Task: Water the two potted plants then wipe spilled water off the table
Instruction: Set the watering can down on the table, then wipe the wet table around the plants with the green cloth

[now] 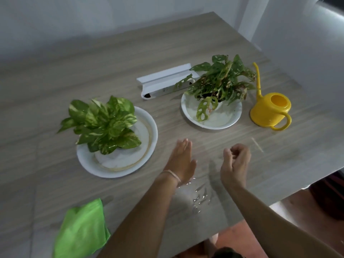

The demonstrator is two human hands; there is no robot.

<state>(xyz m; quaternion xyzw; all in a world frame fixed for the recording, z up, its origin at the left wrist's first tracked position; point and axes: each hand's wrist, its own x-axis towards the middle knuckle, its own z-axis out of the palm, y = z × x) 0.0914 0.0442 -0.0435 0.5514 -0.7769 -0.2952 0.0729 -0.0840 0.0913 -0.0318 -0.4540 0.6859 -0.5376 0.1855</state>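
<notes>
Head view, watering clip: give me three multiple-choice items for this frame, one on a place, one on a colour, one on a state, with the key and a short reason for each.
1. Where does the watering can stand?
A. Right of the plant with holed leaves
B. Between the two plants
C. On the green cloth

2. What colour is the watering can?
A. White
B. Yellow
C. Green

3. How is the right hand?
A. Flat on the table
B. Gripping the can's handle
C. Fingers curled, holding nothing

Key:
1. A: the can sits on the table just right of that plant's white saucer.
2. B: body, spout and handle are all yellow.
3. C: its fingers curl inward with nothing between them, while the left hand has straight fingers near the spilled water.
</notes>
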